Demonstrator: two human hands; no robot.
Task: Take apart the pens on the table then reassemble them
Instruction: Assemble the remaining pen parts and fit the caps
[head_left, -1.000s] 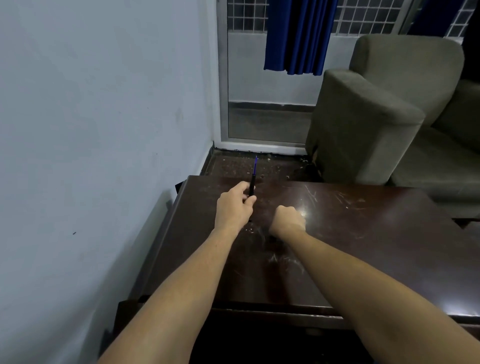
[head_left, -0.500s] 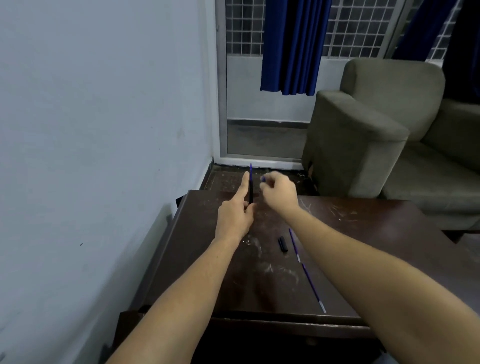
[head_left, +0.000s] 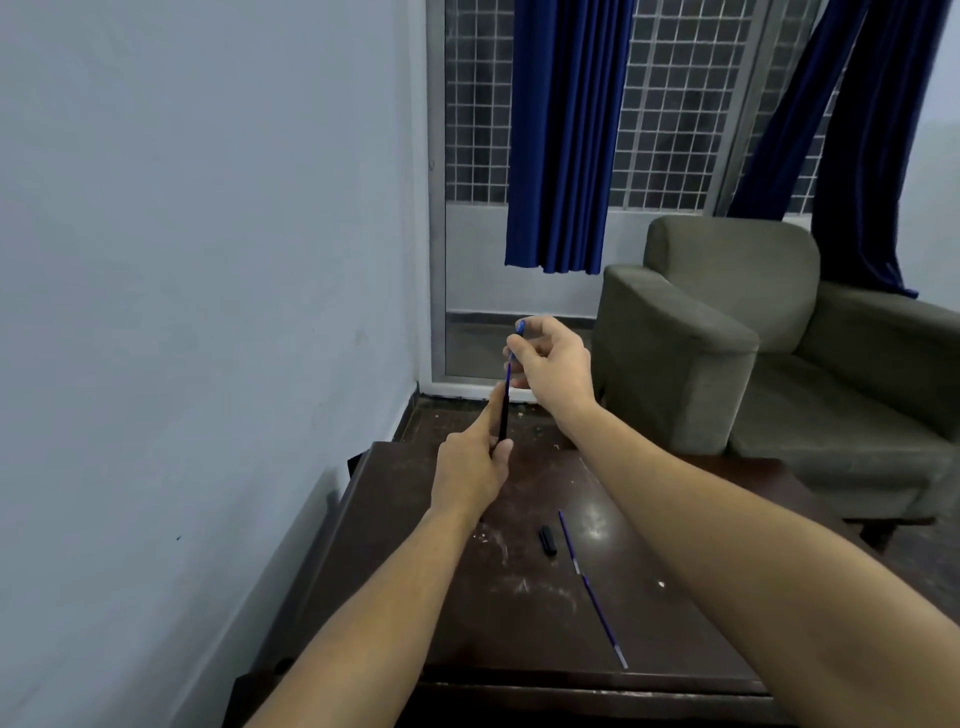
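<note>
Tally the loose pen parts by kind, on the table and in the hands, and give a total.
Blue refills lying on the table: 2
Blue refill pinched in the right hand: 1
Black barrel in the left hand: 1
Small black piece on the table: 1
Total: 5

No text, label, brand, number or sign can be read anywhere in the scene, neither on the pen barrel (head_left: 503, 421) held above the counter (head_left: 519, 623) nor on the loose refills (head_left: 592, 587) and black cap (head_left: 548, 540) lying on it.
</note>
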